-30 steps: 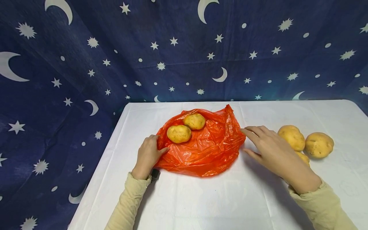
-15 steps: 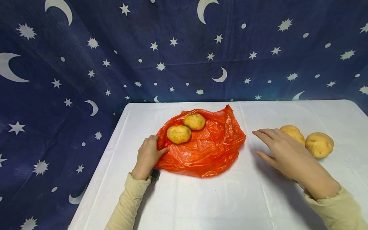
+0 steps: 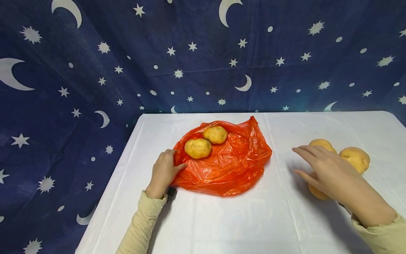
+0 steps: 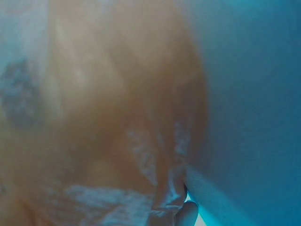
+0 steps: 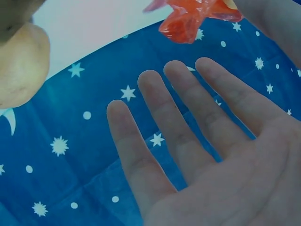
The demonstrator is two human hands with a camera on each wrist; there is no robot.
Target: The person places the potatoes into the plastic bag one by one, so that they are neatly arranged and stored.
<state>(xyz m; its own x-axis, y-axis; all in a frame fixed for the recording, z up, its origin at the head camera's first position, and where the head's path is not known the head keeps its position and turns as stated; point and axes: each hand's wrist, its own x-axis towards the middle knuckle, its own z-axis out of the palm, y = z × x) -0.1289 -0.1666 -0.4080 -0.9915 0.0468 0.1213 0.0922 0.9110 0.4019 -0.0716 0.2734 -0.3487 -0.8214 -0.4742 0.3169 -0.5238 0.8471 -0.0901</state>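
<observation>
Left hand (image 3: pixel 164 171) curled in a grip, right hand (image 3: pixel 333 173) spread

The left arm, its left sleeve (image 3: pixel 139 220) pale and wrinkled, stretches forward and slightly inward from the bottom of the head view. Past the cuff the left wrist (image 3: pixel 154 190) is bare; the fingers curve forward, and the left thumb (image 3: pixel 181 167) points inward, apart from them. The right arm reaches in from the lower right, the right sleeve (image 3: pixel 383 231) ending below a bare right wrist (image 3: pixel 375 208). The back of that hand faces up. Its four fingers (image 5: pixel 162 108) are straight, slightly fanned, the right thumb (image 3: pixel 306 176) apart.
</observation>
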